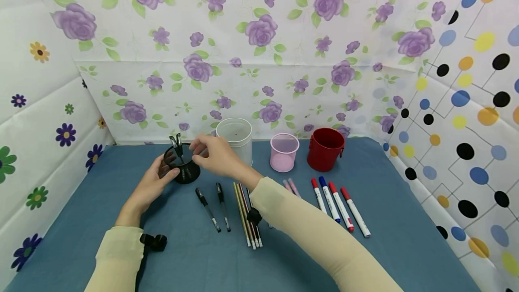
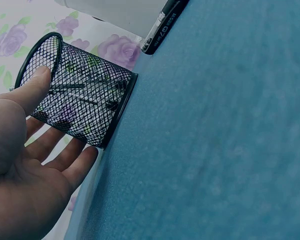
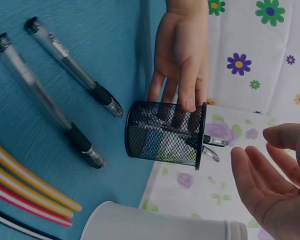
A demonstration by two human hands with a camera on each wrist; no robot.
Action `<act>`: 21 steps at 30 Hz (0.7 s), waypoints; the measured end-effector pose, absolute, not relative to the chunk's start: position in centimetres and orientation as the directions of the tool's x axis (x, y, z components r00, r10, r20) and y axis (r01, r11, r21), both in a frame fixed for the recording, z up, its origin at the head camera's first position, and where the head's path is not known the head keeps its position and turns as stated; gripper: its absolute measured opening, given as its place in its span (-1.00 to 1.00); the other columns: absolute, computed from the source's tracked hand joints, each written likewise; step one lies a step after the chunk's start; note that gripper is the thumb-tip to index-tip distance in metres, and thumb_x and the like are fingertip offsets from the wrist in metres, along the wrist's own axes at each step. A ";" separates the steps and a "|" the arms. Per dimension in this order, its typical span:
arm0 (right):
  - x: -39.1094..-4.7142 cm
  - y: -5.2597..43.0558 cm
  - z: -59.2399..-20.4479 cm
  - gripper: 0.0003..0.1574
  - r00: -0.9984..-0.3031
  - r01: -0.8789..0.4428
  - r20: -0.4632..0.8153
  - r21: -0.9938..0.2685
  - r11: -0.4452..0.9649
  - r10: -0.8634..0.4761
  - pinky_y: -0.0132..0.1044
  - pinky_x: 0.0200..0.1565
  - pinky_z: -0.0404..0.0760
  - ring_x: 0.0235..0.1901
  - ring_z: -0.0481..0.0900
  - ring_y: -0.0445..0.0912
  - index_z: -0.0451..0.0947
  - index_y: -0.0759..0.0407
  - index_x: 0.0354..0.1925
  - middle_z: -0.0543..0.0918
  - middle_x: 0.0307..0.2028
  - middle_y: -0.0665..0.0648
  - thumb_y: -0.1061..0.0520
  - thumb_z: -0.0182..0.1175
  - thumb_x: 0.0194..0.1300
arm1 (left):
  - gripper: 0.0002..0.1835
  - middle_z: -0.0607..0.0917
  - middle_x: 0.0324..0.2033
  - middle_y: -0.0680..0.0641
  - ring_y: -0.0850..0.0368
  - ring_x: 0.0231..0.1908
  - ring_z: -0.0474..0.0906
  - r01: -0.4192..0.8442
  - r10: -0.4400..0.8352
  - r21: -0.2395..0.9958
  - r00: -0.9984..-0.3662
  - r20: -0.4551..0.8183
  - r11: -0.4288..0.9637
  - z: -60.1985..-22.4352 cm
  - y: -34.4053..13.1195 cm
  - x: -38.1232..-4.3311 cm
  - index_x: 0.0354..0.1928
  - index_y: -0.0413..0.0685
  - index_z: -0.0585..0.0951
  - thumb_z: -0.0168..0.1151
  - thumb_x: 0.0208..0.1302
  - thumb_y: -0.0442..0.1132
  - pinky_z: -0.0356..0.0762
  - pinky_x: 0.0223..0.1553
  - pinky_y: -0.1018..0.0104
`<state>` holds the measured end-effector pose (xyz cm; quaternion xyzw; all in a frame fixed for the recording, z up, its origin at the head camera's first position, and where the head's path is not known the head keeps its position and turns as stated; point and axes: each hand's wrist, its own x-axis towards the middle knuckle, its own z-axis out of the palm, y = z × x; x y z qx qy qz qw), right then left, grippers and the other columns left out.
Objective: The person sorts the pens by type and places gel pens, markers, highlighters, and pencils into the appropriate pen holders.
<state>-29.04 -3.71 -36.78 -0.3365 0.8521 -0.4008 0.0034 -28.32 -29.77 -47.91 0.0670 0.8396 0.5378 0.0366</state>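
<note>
A black mesh pen cup [image 1: 187,174] stands upright at the back left of the blue cloth, with gel pens [image 1: 177,147] leaning inside it. My left hand [image 1: 152,183] grips its side, the thumb [image 2: 40,82] near the rim and the fingers round the far side. Just right of the rim is my right hand [image 1: 219,154], holding nothing; in the right wrist view its thumb and fingers are apart, facing the pen tops [image 3: 215,141]. Two more gel pens, one left [image 1: 208,209] and one right [image 1: 222,206], lie on the cloth in front of the cup.
Behind the right hand stands a whitish cup [image 1: 242,148], then a pink cup [image 1: 283,159] and a red bucket [image 1: 323,156]. Several pencils [image 1: 245,220] lie in the middle. Red and blue capped markers [image 1: 342,206] lie to the right, beside pink-ended items [image 1: 293,187] partly under the right sleeve.
</note>
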 end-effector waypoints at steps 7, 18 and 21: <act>-27.9 -2.7 -36.9 -0.70 -0.772 -0.598 0.268 -0.616 0.513 -0.577 -0.46 -0.16 0.68 -0.21 0.75 -0.17 0.66 0.16 0.16 0.78 -0.07 0.11 0.16 0.33 0.52 | 0.01 0.02 0.68 -0.28 -0.45 0.62 -0.08 0.069 0.151 0.911 -0.989 0.007 0.407 -48.0 -29.8 -28.3 0.75 0.06 -0.22 0.16 0.60 0.18 0.11 0.48 -0.50; -25.5 -2.0 -39.1 -0.62 -0.806 -0.562 0.172 -0.520 0.643 -0.566 -0.44 -0.28 0.63 -0.28 0.69 -0.18 0.69 0.12 0.18 0.78 -0.13 0.09 0.08 0.43 0.45 | 0.01 0.02 0.68 -0.27 -0.43 0.62 -0.07 0.081 0.153 0.903 -0.988 0.017 0.421 -47.9 -29.8 -28.1 0.75 0.03 -0.22 0.15 0.60 0.18 0.12 0.47 -0.51; -25.0 -2.2 -40.0 -0.58 -0.815 -0.542 0.123 -0.508 0.670 -0.567 -0.44 -0.32 0.61 -0.32 0.67 -0.18 0.68 0.14 0.21 0.77 -0.13 0.12 0.08 0.43 0.45 | 0.01 0.01 0.68 -0.27 -0.43 0.63 -0.08 0.078 0.150 0.901 -0.989 0.015 0.426 -47.9 -29.7 -28.0 0.75 0.05 -0.23 0.15 0.60 0.18 0.12 0.47 -0.51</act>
